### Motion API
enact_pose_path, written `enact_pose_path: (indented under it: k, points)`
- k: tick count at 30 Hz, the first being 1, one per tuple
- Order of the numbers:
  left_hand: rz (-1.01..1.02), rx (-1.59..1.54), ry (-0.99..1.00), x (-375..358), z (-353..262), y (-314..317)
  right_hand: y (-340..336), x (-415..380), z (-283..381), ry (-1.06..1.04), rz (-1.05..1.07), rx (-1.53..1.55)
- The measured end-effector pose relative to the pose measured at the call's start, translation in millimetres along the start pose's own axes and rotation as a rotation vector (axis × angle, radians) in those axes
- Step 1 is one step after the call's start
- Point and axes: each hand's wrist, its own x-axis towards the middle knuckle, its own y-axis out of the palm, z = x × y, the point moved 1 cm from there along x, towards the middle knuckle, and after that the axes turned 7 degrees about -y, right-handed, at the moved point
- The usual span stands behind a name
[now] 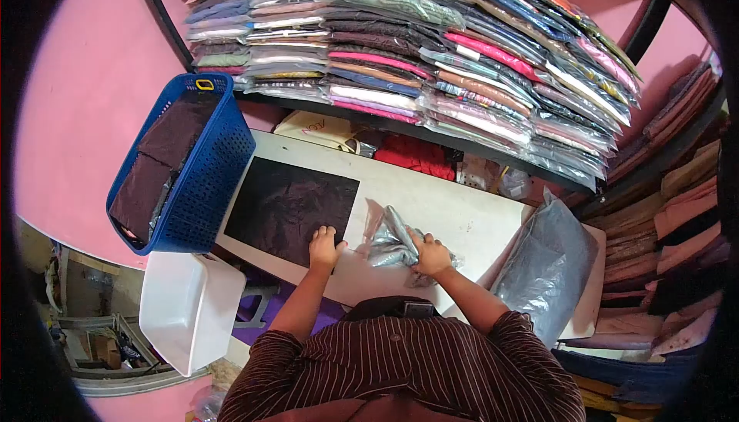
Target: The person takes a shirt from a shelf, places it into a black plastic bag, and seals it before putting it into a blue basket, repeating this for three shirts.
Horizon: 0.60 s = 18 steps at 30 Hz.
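A dark, flat rectangular sheet [292, 205], its surface creased, lies on the white table. My left hand [326, 248] rests on its near right corner, fingers down and thumb apart at the edge. Just to the right, my right hand [432, 255] is closed around crumpled grey plastic wrapping [391, 239], which bunches up in shiny folds. Part of that wrapping is hidden under my fingers, and loose film spreads on the table between my two hands.
A blue basket [219, 145] holding dark packets [165, 145] stands at the left, above a white bin [173, 303]. A large grey plastic-wrapped bundle [546, 264] sits at the table's right end. Bagged folded clothes [377, 41] fill the shelf behind; more fabric [677, 222] is stacked at right.
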Motion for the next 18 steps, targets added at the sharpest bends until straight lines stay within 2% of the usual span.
enact_pose_path:
  k: [5,8,9,12,13,15,18]
  points:
    - [-0.024,0.018,-0.004,3.9,7.7,9.9,-1.8,-1.4,-1.2,0.008,-0.006,0.036]
    - [-0.108,-0.277,-0.123,6.7,10.2,10.7,0.6,0.8,-5.3,0.004,-0.019,0.059]
    - [-0.115,-0.277,-0.125,8.1,10.6,11.6,3.9,2.5,-9.3,-0.002,-0.021,0.057]
    - [-0.059,-0.589,-0.237,9.8,13.3,11.3,9.6,0.9,-19.3,-0.057,-0.096,0.143]
    - [-0.062,-0.586,-0.237,7.0,12.0,9.1,6.2,1.0,-21.9,-0.044,-0.079,0.184]
    - [0.1,-0.863,-0.368,0.5,8.1,7.7,4.4,-0.7,-28.1,-0.035,-0.064,0.228]
    - [0.168,-0.955,-0.342,-8.3,11.7,13.4,5.4,-2.7,-32.7,-0.139,-0.247,0.379]
